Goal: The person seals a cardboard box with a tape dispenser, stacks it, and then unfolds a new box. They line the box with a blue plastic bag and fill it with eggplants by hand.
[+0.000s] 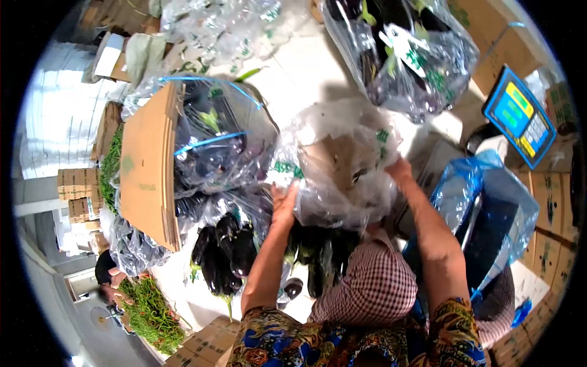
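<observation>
A clear plastic bag point(342, 165) with green print stands open in front of me, and brown cardboard shows inside it. My left hand point(283, 207) is at the bag's left edge, its fingers against the plastic. At the right edge my right hand point(398, 171) holds the film, fingers closed on it. Dark eggplants point(229, 251) lie in open plastic to the left of my left forearm, and more eggplants point(321, 257) are just below the bag. Left of the bag is a filled bag of eggplants point(223, 134) with blue straps.
Flat cardboard point(147, 168) stands at the left. Another eggplant bag point(403, 55) is at the top. On the right are a blue scale display point(520, 116) and a blue-lined bin point(489, 208). Green peppers point(153, 312) and a person point(110, 275) are at the lower left.
</observation>
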The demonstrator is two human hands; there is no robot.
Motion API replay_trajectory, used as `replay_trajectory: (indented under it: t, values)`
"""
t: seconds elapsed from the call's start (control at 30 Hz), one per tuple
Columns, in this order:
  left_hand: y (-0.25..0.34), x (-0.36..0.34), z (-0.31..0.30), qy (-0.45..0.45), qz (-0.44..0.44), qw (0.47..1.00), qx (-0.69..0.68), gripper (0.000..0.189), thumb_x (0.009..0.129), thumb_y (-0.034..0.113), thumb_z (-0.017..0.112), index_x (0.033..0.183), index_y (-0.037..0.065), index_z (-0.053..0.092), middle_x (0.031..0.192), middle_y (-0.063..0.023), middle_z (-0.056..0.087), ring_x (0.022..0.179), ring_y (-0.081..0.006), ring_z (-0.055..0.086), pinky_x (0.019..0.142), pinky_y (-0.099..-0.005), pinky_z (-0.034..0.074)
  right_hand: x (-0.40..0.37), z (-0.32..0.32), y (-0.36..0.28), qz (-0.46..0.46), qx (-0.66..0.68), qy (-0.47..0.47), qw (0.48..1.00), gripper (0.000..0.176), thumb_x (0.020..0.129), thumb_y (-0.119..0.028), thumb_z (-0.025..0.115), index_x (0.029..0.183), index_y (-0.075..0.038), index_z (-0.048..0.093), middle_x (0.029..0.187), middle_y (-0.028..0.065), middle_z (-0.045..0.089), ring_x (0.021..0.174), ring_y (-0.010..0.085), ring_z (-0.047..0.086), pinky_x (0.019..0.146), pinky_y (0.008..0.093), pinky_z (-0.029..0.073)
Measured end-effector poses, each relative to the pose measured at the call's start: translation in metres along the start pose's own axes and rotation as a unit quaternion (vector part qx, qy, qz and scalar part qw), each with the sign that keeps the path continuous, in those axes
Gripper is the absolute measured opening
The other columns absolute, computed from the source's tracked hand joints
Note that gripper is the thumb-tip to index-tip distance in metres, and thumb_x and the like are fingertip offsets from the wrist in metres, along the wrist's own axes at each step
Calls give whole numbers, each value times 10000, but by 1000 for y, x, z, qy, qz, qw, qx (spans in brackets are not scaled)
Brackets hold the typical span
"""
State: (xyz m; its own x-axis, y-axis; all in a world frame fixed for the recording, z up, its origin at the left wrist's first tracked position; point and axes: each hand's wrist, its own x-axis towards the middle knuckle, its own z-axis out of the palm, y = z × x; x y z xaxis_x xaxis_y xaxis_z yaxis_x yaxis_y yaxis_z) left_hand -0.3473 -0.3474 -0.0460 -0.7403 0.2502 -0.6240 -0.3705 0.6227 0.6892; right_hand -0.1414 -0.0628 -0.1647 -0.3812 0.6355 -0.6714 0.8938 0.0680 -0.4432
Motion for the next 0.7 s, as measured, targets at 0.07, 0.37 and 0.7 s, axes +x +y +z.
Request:
replay_trajectory:
  t: [0.07, 0.37, 0.7]
  values:
    - [-1, 28, 41, -107, -2, 991, -78, 1167, 702, 683, 671, 1506, 84, 73, 1318, -195, 498, 1151, -293, 517, 966, -418, 406, -16, 26, -13, -157, -36, -1, 987, 713, 777, -240, 637, 1388, -16, 346, 1170, 253, 584, 1051, 378, 589, 920, 452, 466]
    - [-29, 59, 176, -233, 215, 944, 88, 601, 713, 202, 719, 1242, -17, 538, 1143, -192, 630, 1095, -314, 567, 925, -383, 437, -88, -2, -55, -432, -210, -177, 859, 337, 813, -233, 566, 1063, -10, 594, 1031, 205, 634, 953, 365, 607, 854, 454, 468]
    - [326, 29, -28, -10, 549, 835, -31, 659, 802, 302, 652, 1318, -23, 402, 1327, -114, 429, 1184, -245, 390, 1011, -327, 317, -171, -131, -105, -590, -154, 45, 791, 342, 830, -143, 593, 1159, -50, 594, 996, 177, 655, 870, 315, 647, 764, 393, 507]
